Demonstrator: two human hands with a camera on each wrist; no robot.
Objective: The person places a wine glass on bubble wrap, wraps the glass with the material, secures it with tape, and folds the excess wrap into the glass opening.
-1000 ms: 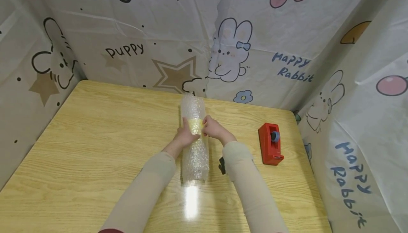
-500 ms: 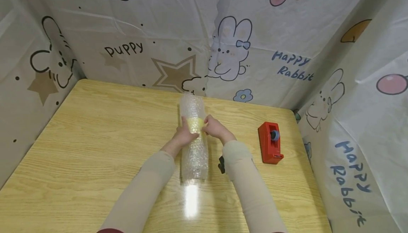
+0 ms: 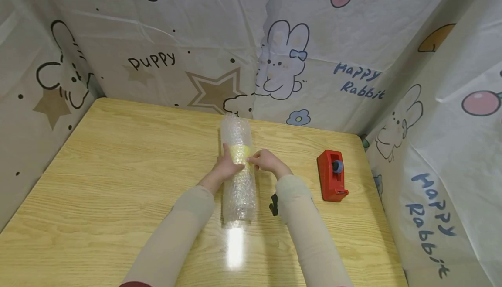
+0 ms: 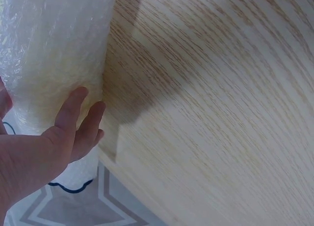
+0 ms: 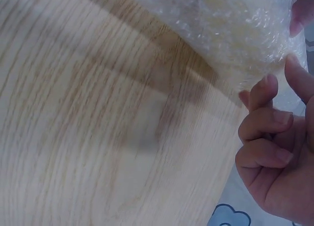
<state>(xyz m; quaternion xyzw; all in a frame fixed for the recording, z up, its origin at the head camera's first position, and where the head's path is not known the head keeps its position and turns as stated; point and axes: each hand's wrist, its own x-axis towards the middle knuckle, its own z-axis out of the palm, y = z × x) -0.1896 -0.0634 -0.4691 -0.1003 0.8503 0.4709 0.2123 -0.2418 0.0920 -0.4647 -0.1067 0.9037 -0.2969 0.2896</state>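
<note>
A long roll of bubble wrap (image 3: 239, 197) lies on the table, pointing away from me, with a yellow patch (image 3: 241, 149) at its middle. My left hand (image 3: 227, 167) holds the roll from the left, thumb across the top; in the left wrist view its fingers lie along the wrap's side. From the right, my right hand (image 3: 268, 161) pinches at the wrap's side near the yellow patch. The right wrist view shows that thumb and forefinger at the bubble wrap, the other fingers curled in. Any tape between the fingertips is hidden.
A red tape dispenser (image 3: 331, 175) with a blue-rimmed roll stands at the right of the wooden table (image 3: 137, 160). A small black object (image 3: 273, 205) lies beside my right sleeve. Printed cloth (image 3: 157, 25) hangs behind and at both sides.
My right hand has shifted slightly down along the roll's right side, its fingertips moving nearer to the wrap. The left hand and the roll stay almost in place.
</note>
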